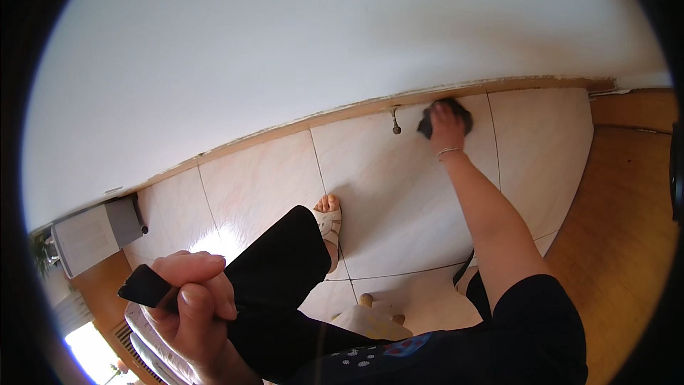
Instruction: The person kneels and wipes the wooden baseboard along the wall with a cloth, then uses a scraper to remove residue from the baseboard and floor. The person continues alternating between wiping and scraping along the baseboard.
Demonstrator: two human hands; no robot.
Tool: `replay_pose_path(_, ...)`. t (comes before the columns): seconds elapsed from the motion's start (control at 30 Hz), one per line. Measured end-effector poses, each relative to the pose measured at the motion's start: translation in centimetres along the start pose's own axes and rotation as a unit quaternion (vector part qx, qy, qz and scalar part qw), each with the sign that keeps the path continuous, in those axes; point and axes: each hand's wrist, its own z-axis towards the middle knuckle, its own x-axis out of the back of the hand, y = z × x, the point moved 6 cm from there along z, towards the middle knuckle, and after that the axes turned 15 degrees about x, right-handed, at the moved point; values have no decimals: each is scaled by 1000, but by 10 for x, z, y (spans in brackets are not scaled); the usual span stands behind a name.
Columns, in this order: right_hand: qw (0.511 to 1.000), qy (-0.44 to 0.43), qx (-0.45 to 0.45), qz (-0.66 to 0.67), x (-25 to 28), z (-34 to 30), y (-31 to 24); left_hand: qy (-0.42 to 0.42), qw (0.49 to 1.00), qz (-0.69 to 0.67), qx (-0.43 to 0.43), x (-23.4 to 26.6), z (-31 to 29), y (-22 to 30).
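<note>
My right hand (446,128) is stretched far forward, its fingers pressed round a dark cloth (464,115) on the floor tiles beside the skirting board (509,86). Hand and cloth are slightly blurred. Nearer to me on the left, my left hand (192,308) is closed round a flat, black, square-ended object (144,286). Most of it is hidden in the fist, so its kind is unclear. Just left of the cloth a small metal doorstop (396,125) sticks out at the foot of the wall.
A white wall (285,50) rises above the wooden skirting. Pale tiles (406,207) cover the floor. On the right stands a brown wooden panel (613,221). A grey and white box (85,239) is at the far left. My sandalled foot (328,221) rests on the tiles.
</note>
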Motion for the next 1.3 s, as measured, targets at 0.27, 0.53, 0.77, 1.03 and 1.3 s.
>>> replay_pose_path(0.27, 991, -41, 81, 100, 22, -23, -52, -19, 999, -26, 17, -6, -19, 13)
replay_pose_path(0.53, 829, 294, -413, 237, 84, -118, 179, -97, 988, -114, 32, -23, -23, 29)
replay_pose_path(0.77, 781, 373, -433, 252, 210, -52, 275, -75, 994, -51, 60, -27, -17, 28)
replay_pose_path(1.03, 830, 245, -477, 154, 157, -7, 151, -15, 999, -16, 44, -7, -13, 3)
replay_pose_path(1.3, 841, 246, -447, 178, 126, 27, -21, 37, 991, -66, 111, 28, -35, 2)
